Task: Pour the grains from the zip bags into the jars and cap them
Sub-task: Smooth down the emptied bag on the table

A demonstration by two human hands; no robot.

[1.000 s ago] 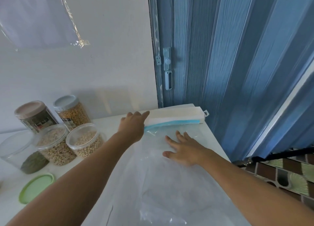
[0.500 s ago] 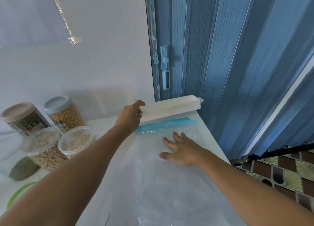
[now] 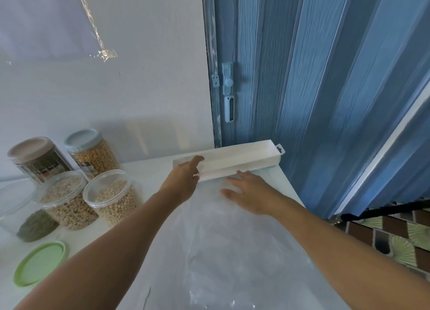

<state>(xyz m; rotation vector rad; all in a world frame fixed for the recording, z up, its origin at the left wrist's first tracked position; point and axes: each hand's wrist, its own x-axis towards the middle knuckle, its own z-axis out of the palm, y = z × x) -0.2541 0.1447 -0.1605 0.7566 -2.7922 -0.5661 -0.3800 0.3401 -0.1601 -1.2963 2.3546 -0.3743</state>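
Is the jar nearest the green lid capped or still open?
Open. The jar with dark green grains shows a bare clear rim, and the green lid lies flat on the table beside it.

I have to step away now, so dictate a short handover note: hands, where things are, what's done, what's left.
Left hand: fingers curled over the near-left end of the white box at the back of the table.
Right hand: open, flat on the empty clear zip bag, just in front of the box.
Jars, left side: two capped at the back, the brown-lidded jar and the grey-lidded jar. Two filled jars stand open in front of them, and a jar of green grains left of those is also uncapped.
Green lid lies on the table, near left.
Left: cap the three open jars. Only one loose lid is visible.
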